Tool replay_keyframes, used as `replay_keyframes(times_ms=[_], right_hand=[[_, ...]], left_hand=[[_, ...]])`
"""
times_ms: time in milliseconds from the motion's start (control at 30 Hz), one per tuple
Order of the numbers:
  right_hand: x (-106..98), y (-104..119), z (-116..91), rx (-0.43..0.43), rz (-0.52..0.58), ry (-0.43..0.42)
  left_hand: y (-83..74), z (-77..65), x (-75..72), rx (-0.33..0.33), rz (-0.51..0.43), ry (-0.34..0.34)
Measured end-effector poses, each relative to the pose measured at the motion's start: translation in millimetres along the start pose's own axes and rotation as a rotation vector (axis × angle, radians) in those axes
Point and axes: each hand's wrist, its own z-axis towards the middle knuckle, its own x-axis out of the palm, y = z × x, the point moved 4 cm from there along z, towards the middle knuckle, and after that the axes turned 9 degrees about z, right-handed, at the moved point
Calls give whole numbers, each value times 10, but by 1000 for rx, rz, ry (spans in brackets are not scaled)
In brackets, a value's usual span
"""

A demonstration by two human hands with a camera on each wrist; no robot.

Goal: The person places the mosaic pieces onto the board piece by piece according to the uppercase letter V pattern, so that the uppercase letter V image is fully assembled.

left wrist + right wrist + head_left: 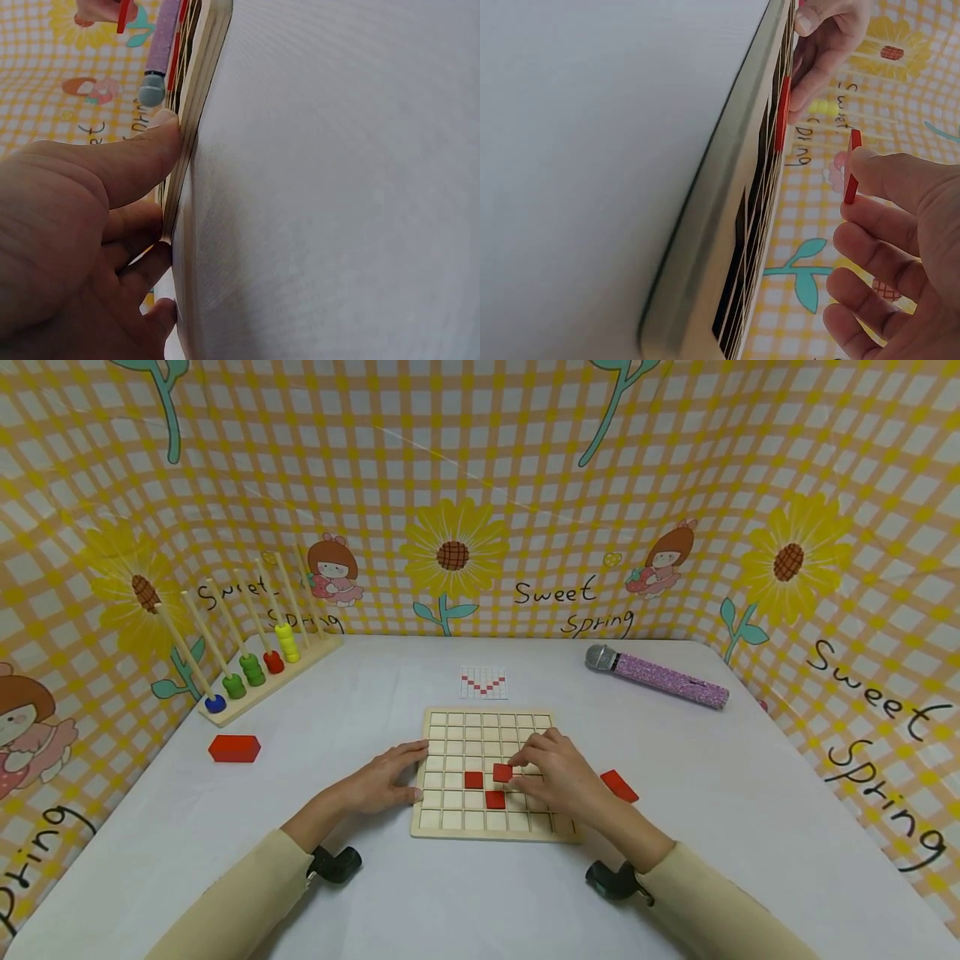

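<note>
Black handwritten-style lettering (555,592) reading "Sweet Spring" is printed on the yellow, orange and white checked fabric backdrop (517,452). From the head view's centre, it is recorded between 1 and 2 o'clock, between 9 and 10, and between 3 and 4. Toward 8 o'clock, only "pring" shows. Both wrist views show portions sideways.

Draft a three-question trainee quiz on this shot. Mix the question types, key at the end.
1. Short answer: which hand pinches a red tile?
2. True or false: the left hand touches an edge of the grid board.
3. Multiple choice: how many other red tiles lie on the board?
A) One
B) Two
C) Four

Key:
1. The right hand; the right wrist view shows the tile raised off the board.
2. True.
3. B.
</note>
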Motion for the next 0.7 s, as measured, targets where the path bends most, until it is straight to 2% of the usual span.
replay_keyframes(times_ms=[333,567,700], right_hand=[[59,75,67,-46,-14,-33],[103,108,120,-52,-15,-40],[126,132,158,-47,-7,-38]], left_hand=[[3,13,14,7,-12,-1],[-29,-16,-10,45,-5,-28],[-9,3,4,16,-17,-12]])
